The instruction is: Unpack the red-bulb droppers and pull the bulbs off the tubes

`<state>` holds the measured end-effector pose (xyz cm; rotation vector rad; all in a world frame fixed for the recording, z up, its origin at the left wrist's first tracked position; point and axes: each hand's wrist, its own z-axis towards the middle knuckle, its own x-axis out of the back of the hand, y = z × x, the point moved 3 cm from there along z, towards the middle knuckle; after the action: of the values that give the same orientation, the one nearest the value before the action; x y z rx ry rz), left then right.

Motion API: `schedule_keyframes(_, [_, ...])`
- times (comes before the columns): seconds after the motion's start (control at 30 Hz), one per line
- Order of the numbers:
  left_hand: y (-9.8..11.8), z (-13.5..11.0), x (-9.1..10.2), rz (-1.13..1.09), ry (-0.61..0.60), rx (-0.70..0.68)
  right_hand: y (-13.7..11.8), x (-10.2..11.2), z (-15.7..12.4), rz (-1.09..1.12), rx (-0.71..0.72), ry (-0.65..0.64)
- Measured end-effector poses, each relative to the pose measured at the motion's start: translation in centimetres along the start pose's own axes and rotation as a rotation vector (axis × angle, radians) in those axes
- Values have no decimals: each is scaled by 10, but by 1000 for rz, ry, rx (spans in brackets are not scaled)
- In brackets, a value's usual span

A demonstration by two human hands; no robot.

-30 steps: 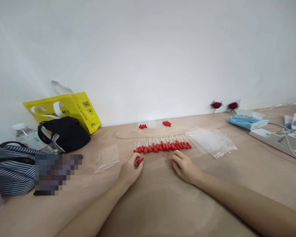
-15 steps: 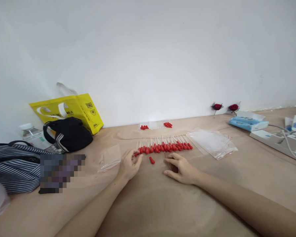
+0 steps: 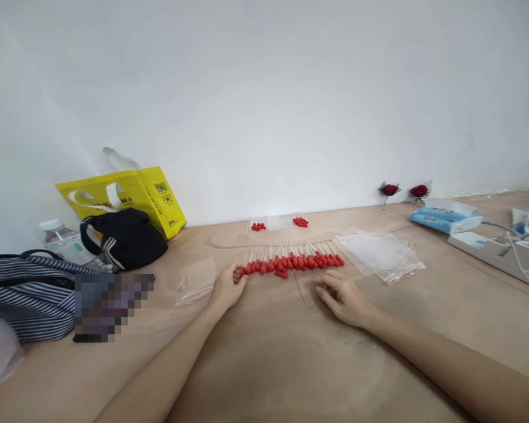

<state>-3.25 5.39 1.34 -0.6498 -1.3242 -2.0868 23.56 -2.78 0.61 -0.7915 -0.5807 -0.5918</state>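
A row of droppers (image 3: 291, 262), thin clear tubes with red rubber bulbs, lies across the middle of the table, bulbs toward me. At its left end my left hand (image 3: 227, 288) has curled fingers closed about the outermost red bulb (image 3: 243, 272). A loose red bulb (image 3: 281, 274) lies just in front of the row. Right of it, a thin clear tube (image 3: 300, 288) without a bulb rests on the table. My right hand (image 3: 341, 298) sits a little right of this tube, fingers loosely bent and apart, holding nothing.
Behind the row, small clear bags hold red bulbs (image 3: 300, 222). Flat plastic bags lie right (image 3: 381, 255) and left (image 3: 197, 281). A yellow bag (image 3: 158, 200), black cap (image 3: 132, 241), bottle (image 3: 64, 241) and striped bag (image 3: 26, 299) stand left; tissues (image 3: 445, 218) and a power strip (image 3: 494, 252) are right.
The loose red bulb has shifted away from me and rightward, up against the row. My right hand has moved right, leaving the thin tube on the table. My left hand stays at the row's end.
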Motion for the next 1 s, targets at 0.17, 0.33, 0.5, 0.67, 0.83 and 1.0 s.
schedule_keyframes(0.17, [-5, 1, 3, -44, 92, 67, 4, -2, -3, -64, 34, -49])
schedule_keyframes(0.33, [-15, 0, 14, -81, 322, 180, 2, -3, -5, -131, 101, -97])
schedule_keyframes(0.5, [0, -7, 17, -173, 429, 134, 4, -2, -3, -130, 114, 18])
schedule_keyframes(0.67, [42, -30, -5, -218, 96, -263, 0, 5, -1, -203, 152, 254])
schedule_keyframes(0.83, [68, -50, -20, -79, -136, -569, -14, 4, 1, -325, 288, 132])
schedule_keyframes(1.0, [74, -54, -21, -52, -158, -714, -20, -5, 5, -303, 301, 21])
